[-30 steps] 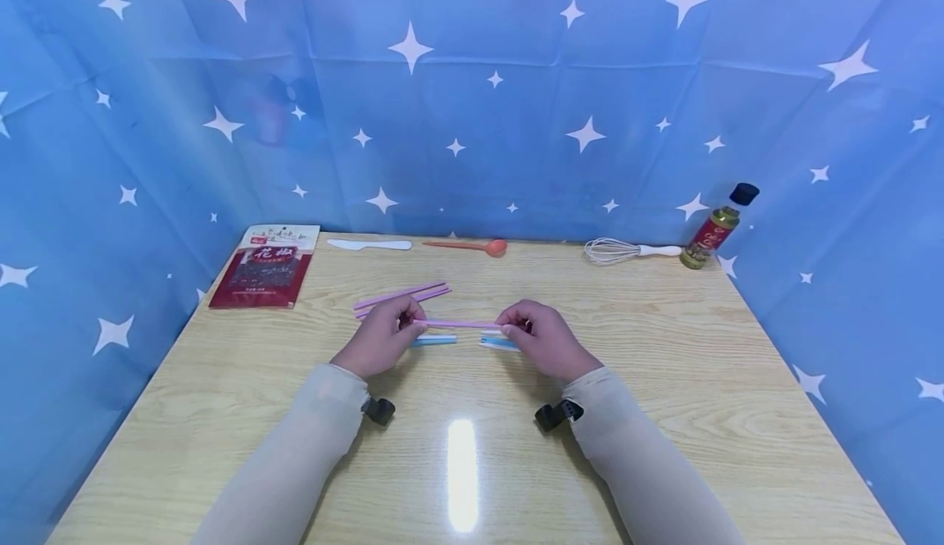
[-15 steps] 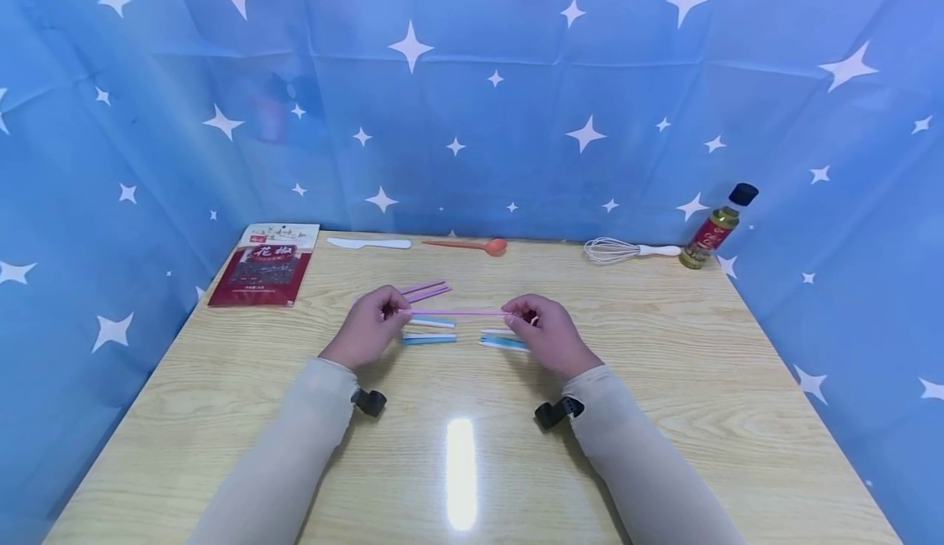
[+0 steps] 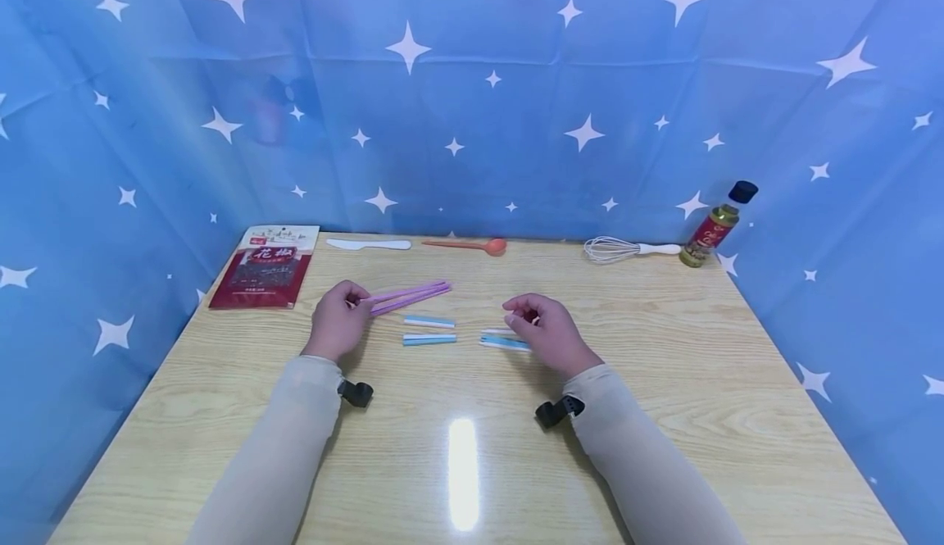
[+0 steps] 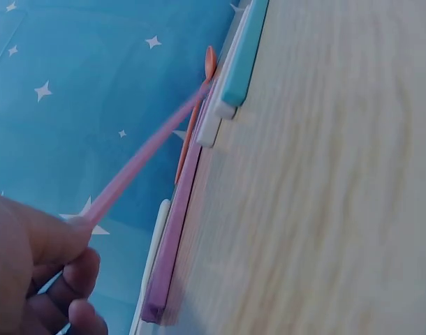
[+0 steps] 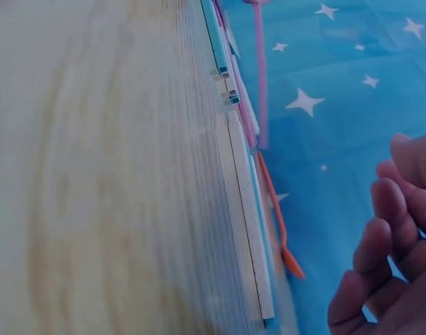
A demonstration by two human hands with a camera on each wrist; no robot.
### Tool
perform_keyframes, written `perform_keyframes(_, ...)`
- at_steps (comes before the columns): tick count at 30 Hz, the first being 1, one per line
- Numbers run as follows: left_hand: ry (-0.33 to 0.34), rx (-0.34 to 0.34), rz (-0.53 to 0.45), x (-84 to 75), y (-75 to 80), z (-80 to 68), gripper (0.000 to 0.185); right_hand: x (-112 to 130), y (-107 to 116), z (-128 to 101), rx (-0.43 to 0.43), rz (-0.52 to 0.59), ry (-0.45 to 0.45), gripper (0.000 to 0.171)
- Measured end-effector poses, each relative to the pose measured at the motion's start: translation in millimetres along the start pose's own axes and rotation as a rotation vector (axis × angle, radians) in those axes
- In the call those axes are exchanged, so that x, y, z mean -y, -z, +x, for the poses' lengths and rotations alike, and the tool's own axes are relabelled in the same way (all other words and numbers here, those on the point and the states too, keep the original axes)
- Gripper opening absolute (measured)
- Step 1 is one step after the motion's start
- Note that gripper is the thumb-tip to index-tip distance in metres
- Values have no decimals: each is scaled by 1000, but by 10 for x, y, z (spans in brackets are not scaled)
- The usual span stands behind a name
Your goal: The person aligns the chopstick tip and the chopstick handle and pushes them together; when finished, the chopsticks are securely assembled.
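Pink plastic sealing stick [image 3: 409, 294], long and thin, sits left of centre in the head view, near end pinched in the left hand [image 3: 337, 324], far end lowering onto a second pink stick on the table [image 3: 664, 381].
- Left wrist view: thumb and fingers [image 4: 31, 244] curl round the stick's end [image 4: 140, 164]; rest slants free above the wood.
- Right hand [image 3: 546, 333]: fingers loosely curled, holding nothing, just over the blue-and-white clip [image 3: 504, 340].
- Two more short blue clips [image 3: 429, 330] lie between the hands.

Handling, judged: very light, smooth, probably slippery; slender enough to flex if held at one tip. An end pinch steers it; a grip nearer mid-length would steady it. Not fragile, though the groove could pinch skin.
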State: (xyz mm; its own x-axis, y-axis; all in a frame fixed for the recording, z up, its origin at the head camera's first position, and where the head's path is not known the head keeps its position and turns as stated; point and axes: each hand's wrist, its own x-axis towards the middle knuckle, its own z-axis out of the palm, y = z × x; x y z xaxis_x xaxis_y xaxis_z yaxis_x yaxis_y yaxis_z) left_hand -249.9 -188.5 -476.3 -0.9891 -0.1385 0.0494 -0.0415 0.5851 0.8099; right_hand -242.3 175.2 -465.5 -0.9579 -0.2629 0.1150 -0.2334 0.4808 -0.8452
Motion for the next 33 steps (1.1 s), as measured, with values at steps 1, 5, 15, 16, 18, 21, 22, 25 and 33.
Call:
perform_keyframes(1,15,-10,5,11,2,3,16,-2,0,0,1,-2,-1,25)
perform_keyframes(5,48,-16,18,39,7,5,18,-17,-1,1,1,-6,6,25)
perform_keyframes(15,92,-3,82,30,23,8,23,7,14,-13,4,-12,-28,26)
perform_keyframes(16,93,-5,80,25,24,6,24,9,16,-13,5,-14,-32,26)
perform_keyframes(18,90,-11,70,16,26,-1,26,12,17,-14,6,-18,-37,25)
perform_keyframes(21,61,-8,61,-1,17,-12,26,5,16,-10,7,-27,-51,24)
perform_keyframes(22,44,-3,65,-9,9,-16,26,-1,17,-9,11,-32,-59,23)
perform_keyframes(25,-27,37,90,-47,-24,-36,22,-11,23,-9,26,-50,-97,19)
perform_keyframes(33,-195,285,169,-219,-161,-134,5,-26,51,-7,100,-127,-152,12)
